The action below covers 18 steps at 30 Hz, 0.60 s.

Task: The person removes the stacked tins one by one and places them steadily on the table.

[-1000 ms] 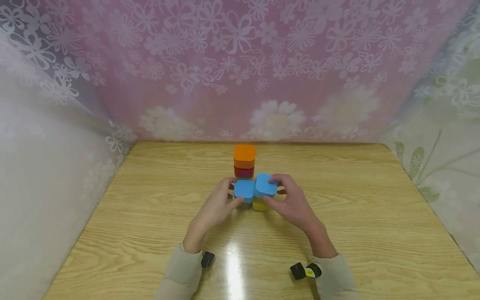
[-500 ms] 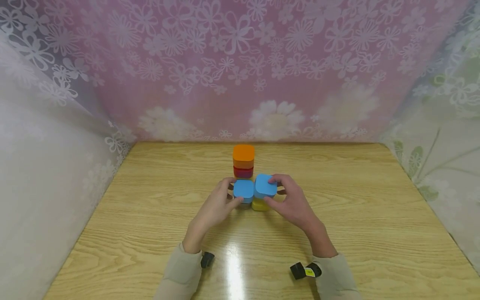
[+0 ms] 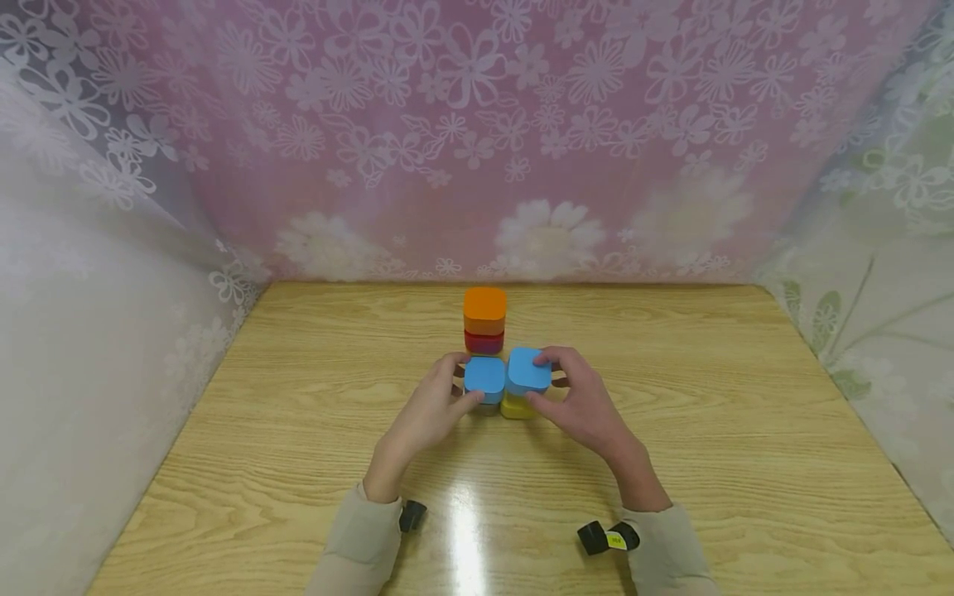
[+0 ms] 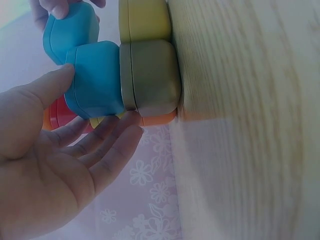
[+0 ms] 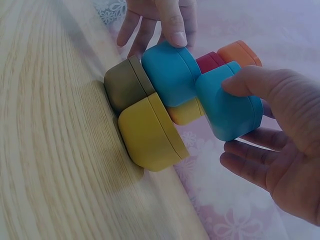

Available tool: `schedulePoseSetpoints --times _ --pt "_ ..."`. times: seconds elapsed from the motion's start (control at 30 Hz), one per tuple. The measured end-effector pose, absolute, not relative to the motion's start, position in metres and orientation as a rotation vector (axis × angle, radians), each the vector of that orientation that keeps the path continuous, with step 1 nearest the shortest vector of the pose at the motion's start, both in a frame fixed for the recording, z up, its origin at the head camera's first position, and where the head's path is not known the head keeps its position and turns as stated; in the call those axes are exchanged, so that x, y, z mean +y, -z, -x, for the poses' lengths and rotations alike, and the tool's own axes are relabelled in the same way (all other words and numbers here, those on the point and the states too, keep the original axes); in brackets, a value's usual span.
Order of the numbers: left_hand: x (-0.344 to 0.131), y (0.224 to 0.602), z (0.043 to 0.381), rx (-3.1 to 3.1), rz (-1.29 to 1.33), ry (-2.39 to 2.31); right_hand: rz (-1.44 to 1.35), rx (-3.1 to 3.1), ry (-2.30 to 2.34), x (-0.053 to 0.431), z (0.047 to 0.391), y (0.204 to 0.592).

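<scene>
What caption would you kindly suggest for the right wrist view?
The right hand holds a blue block above a yellow block.

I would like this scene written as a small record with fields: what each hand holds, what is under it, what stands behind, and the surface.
Left hand: grips a smooth blue rounded cube
Under it: a dull gold-brown rounded cube, touching
Right hand: holds a second smooth blue rounded cube
Under it: a yellow rounded cube, with a gap between
Behind: an orange rounded cube on a red rounded cube; lower part mostly hidden
Surface: a light wood-grain table
</scene>
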<state>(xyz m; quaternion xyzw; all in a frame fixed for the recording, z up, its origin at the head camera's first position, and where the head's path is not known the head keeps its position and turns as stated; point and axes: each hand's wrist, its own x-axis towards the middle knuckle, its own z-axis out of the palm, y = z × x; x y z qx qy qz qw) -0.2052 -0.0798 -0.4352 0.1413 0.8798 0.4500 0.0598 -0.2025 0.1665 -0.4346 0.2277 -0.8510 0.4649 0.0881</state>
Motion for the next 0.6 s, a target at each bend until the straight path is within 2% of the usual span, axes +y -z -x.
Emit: schedulePoseSetpoints --times 0.6 --pt "-0.0805 0.4354 0.205 2.658 -0.437 -1.368 -0.626 -2.586 -1.37 0.1727 0.2029 0.434"
